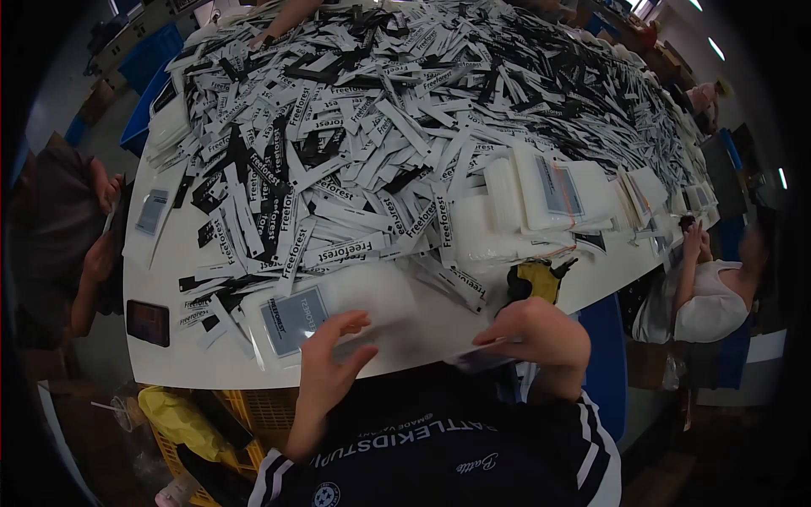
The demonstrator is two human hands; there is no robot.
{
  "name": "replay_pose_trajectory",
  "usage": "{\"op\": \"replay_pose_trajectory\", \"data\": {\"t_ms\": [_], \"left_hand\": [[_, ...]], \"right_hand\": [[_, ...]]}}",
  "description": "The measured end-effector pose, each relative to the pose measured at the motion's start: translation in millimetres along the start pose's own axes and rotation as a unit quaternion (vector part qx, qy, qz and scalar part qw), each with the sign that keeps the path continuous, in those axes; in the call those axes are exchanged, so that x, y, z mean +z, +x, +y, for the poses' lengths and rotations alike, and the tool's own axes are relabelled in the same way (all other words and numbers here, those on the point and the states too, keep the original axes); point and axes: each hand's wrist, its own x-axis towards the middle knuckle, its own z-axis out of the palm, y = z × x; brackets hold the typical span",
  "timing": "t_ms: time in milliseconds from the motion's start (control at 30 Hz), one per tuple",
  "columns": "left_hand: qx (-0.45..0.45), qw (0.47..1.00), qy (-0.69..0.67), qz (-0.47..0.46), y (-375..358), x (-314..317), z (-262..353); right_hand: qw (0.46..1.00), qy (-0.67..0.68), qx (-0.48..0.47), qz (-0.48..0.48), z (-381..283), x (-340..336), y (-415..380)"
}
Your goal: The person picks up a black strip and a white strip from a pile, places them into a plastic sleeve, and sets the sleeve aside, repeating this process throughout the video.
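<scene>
My left hand hovers at the table's front edge, fingers apart with nothing in them. It is nearest to a clear plastic bag with a grey Freeforest label, which lies flat just behind it. On the right, my right hand is bent at the wrist, its fingers pinched on a flat plastic bag blurred by motion. Long narrow black and white Freeforest sachets lie in a large heap beyond both hands. Behind my right hand are stacks of clear plastic bags.
A phone lies at the table's left corner. A yellow and black item sits beside my right hand. People work at the left and right; another person's arm reaches in at the far side. Yellow crates stand below the table.
</scene>
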Motion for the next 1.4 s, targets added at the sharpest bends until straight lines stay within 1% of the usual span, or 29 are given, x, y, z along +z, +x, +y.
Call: {"op": "replay_pose_trajectory", "data": {"t_ms": [33, 67, 100, 133, 167, 200, 267, 300, 333, 467, 533, 567, 600, 633, 667, 700, 733, 767, 833, 867, 967, 1000, 1067, 1100, 1167, 1233, 1300, 1367, 1400], "left_hand": [[0.029, 0.992, 0.114, 0.046, 0, -2, -10], [0.059, 0.968, 0.226, 0.09, 2, -3, -19], [0.06, 0.969, 0.224, 0.089, 4, 2, -24], [0.058, 0.95, 0.288, 0.103, 5, 10, -28], [0.057, 0.927, 0.351, 0.117, 6, 15, -31], [0.058, 0.927, 0.35, 0.118, 7, 15, -36], [0.047, 0.941, 0.323, 0.095, 3, 10, -43], [0.046, 0.94, 0.323, 0.096, 2, 7, -42], [0.022, 0.957, 0.28, 0.079, 0, 3, -41], [-0.028, 0.982, 0.185, 0.028, -3, -17, -33], [-0.019, 0.982, 0.187, 0.033, -6, -19, -31], [-0.008, 0.981, 0.19, 0.036, -6, -20, -31], [-0.008, 0.981, 0.189, 0.035, -7, -18, -34], [-0.019, 0.982, 0.177, 0.067, -8, -16, -39], [-0.031, 0.981, 0.165, 0.097, -8, -14, -41], [-0.031, 0.981, 0.165, 0.096, -6, -12, -37], [-0.055, 0.969, 0.21, 0.119, -2, -11, -28], [-0.077, 0.953, 0.254, 0.143, 0, -12, -20], [-0.089, 0.953, 0.252, 0.145, -2, -15, -8], [-0.103, 0.951, 0.25, 0.149, -3, -17, -5], [-0.115, 0.938, 0.301, 0.125, -14, -23, -6], [-0.118, 0.938, 0.3, 0.125, -15, -24, -7], [-0.131, 0.951, 0.268, 0.078, -14, -24, -10], [-0.13, 0.952, 0.267, 0.075, -12, -23, -8], [-0.156, 0.951, 0.253, 0.084, -11, -21, 0], [-0.161, 0.956, 0.225, 0.094, -13, -24, 0], [-0.168, 0.96, 0.196, 0.105, -16, -23, -2], [-0.23, 0.965, 0.027, 0.124, -18, -20, -6], [-0.23, 0.965, 0.027, 0.124, -19, -21, -6]], "right_hand": [[1.0, 0.0, 0.001, 0.0, -5, -2, -1], [0.997, -0.078, -0.004, 0.021, -10, -4, -3], [0.987, -0.156, -0.008, 0.042, -12, -5, -4], [0.987, -0.157, -0.005, 0.041, -10, -3, 4], [0.985, -0.126, 0.014, 0.113, -5, 1, 22], [0.978, -0.096, 0.031, 0.185, 4, 5, 44], [0.931, -0.085, 0.094, 0.341, 29, 10, 92], [0.922, -0.141, 0.139, 0.333, 41, 12, 111], [0.907, -0.196, 0.183, 0.324, 49, 15, 126], [0.91, -0.199, 0.168, 0.324, 60, 21, 151], [0.859, -0.195, 0.062, 0.47, 55, 16, 154], [0.859, -0.196, 0.062, 0.469, 53, 12, 155], [0.872, -0.152, 0.057, 0.462, 50, 8, 158], [0.883, -0.107, 0.052, 0.454, 48, 6, 161], [0.883, -0.107, 0.054, 0.455, 49, 3, 167], [0.906, -0.157, 0.063, 0.389, 51, 1, 174], [0.922, -0.206, 0.07, 0.32, 53, 0, 182], [0.922, -0.207, 0.07, 0.32, 60, 2, 191], [0.911, -0.284, 0.054, 0.295, 76, 8, 208], [0.91, -0.285, 0.052, 0.297, 74, 6, 208], [0.847, -0.157, -0.12, 0.493, 55, -2, 196], [0.849, -0.156, -0.119, 0.491, 43, -5, 191], [0.749, -0.085, -0.207, 0.624, 28, -9, 179], [0.778, -0.009, -0.178, 0.602, 26, -1, 164], [0.787, 0.111, -0.167, 0.583, 16, 24, 134], [0.726, 0.135, -0.281, 0.613, 26, 61, 117], [0.694, 0.146, -0.299, 0.639, 26, 99, 109], [0.814, 0.093, -0.076, 0.569, 30, 133, 86], [0.832, 0.154, 0.009, 0.534, 22, 137, 79]]}}
